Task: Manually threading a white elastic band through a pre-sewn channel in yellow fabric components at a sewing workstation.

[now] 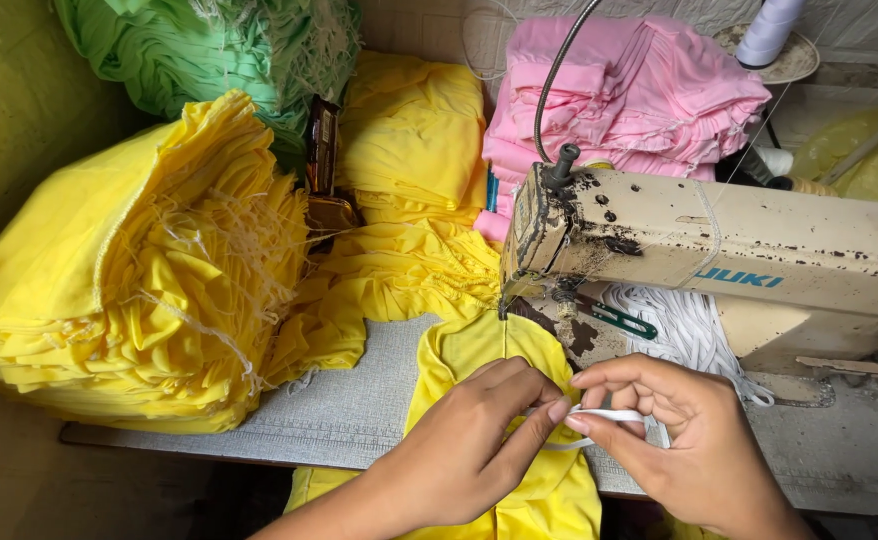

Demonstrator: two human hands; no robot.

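White elastic tape (599, 414), pinched by both hands' fingers (559, 410) at six o'clock over yellow cloth (479, 350), could slip if pulled.

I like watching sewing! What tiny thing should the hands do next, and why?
Probably slide the yellow cloth forward under the needle. Both the left hand and right hand pinch the white elastic strip onto it, just short of the sewing machine.

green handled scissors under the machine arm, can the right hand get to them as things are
Probably yes. The scissors lie in the open on the machine bed just beyond the right hand, nothing between them, but its fingers pinch a white elastic strip it would have to drop.
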